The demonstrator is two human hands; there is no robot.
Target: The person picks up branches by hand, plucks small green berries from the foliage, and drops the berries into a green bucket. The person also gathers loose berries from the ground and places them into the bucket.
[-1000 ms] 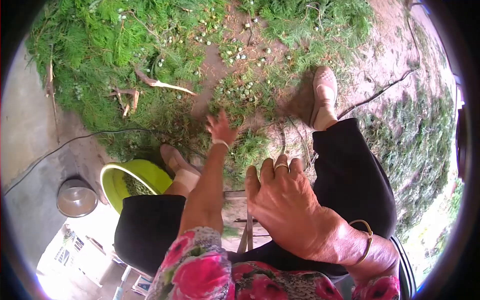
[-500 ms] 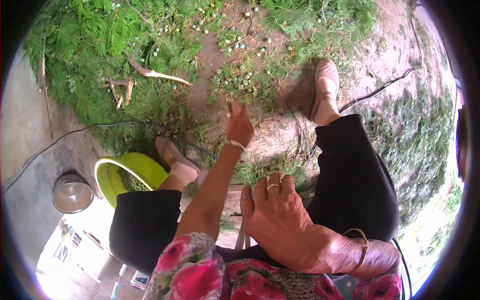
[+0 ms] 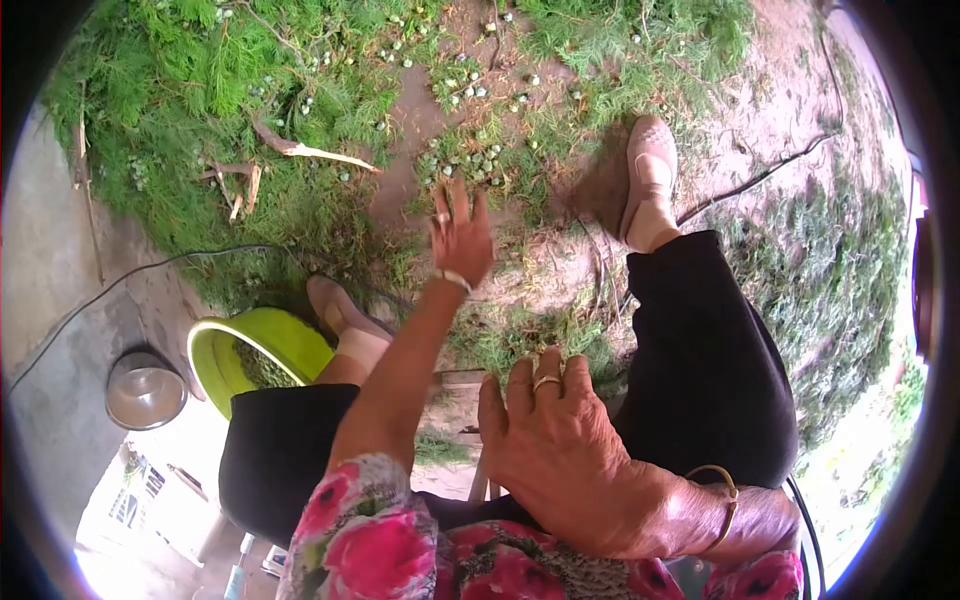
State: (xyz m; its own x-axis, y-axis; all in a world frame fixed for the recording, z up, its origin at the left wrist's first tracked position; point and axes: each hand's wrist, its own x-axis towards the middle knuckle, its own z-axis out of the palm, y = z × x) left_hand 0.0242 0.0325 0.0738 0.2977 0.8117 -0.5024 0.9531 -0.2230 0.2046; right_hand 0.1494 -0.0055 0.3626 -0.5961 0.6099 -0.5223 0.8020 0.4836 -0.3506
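My left hand [image 3: 461, 243], with a pale bracelet at the wrist, reaches forward over the ground. Its fingers are spread and its fingertips are right at a cluster of small green cones [image 3: 466, 160]. My right hand [image 3: 555, 440] is close to my body, back upward, wearing a ring and a gold-coloured bangle. Its fingers point forward, slightly apart; no held object shows, though its palm is hidden. Feathery green conifer sprigs [image 3: 215, 60] with more cones cover the ground ahead.
A yellow-green bucket [image 3: 300, 335] holding small greenish pieces stands by my left leg, beside a metal bowl [image 3: 147, 390]. A bare branch [image 3: 300, 150] lies among the greenery. One dark cable [image 3: 130, 272] runs at left, another dark line [image 3: 770, 175] at right.
My left hand has moved slightly forward and left, up to the cone cluster, with its fingers spread. My right hand has stayed almost still.
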